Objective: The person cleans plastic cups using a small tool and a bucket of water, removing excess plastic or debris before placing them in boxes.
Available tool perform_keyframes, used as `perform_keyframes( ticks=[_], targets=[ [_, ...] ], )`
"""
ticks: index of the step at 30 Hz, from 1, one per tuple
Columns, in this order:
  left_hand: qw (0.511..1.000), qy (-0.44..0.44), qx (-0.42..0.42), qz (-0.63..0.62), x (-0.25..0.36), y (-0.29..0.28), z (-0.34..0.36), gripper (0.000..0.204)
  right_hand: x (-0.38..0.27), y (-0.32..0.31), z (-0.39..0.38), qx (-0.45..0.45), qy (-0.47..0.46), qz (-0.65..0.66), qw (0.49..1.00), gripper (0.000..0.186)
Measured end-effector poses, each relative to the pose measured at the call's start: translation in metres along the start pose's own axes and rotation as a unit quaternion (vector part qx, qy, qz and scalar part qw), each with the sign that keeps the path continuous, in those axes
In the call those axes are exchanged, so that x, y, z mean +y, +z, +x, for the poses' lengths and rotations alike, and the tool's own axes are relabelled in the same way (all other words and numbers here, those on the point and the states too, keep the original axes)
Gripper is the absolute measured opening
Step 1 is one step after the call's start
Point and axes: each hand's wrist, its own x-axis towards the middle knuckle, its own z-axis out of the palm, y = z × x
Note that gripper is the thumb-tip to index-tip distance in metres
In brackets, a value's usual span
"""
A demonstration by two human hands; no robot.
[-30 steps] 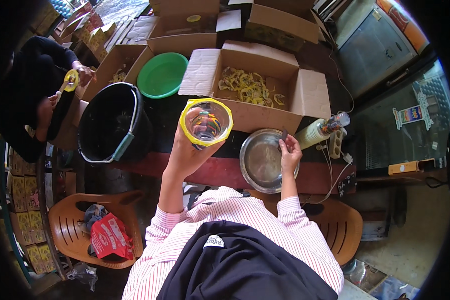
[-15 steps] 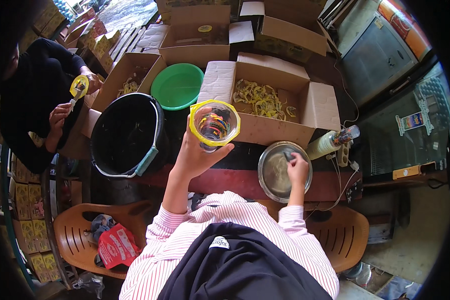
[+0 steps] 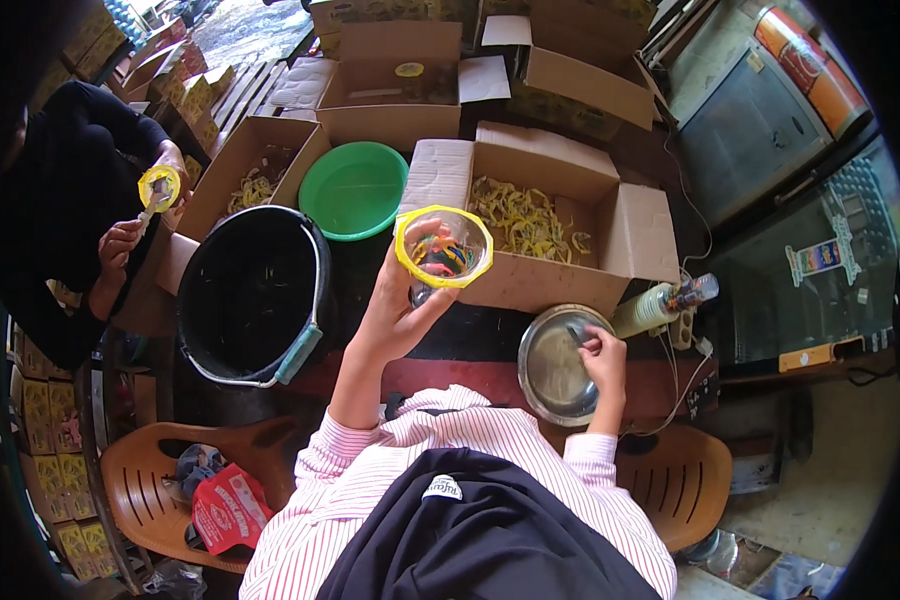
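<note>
My left hand (image 3: 391, 305) is closed around a clear plastic cup (image 3: 444, 252) with a yellow seal edge around its rim. Printed colours show on the cup's wall, and its mouth faces up toward me. Over the round metal bowl (image 3: 539, 389) at the right, my right hand (image 3: 604, 364) pinches a small dark, flat, blade-like piece (image 3: 576, 336). What exactly that piece is, I cannot make out. Behind the bowl lies a sleeve of stacked cups (image 3: 644, 309) on its side.
An open carton (image 3: 560, 285) holds yellow scraps. At left stand a black bucket (image 3: 315, 257) with a handle, a green basin (image 3: 355, 190) and another carton (image 3: 288, 185). A co-worker (image 3: 60, 210) at far left holds a yellow-rimmed cup. White cables (image 3: 682, 385) run at right.
The whole view has shifted slightly. My right hand has moved a little to the right over the metal bowl, and the cup in my left hand has turned slightly.
</note>
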Motion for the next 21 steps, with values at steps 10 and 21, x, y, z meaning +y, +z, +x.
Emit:
perform_keyframes(
  ticks=[10, 21],
  targets=[
    [0.998, 0.015, 0.046, 0.028, -0.024, 0.01, 0.014, 0.059, -0.139, -0.028, 0.025, 0.19, -0.145, 0.321, 0.916, 0.022],
    [0.965, 0.101, -0.003, 0.243, 0.005, 0.015, 0.016, 0.047, -0.227, -0.02, 0.03, 0.247, -0.31, 0.362, 0.844, 0.019]
  ],
)
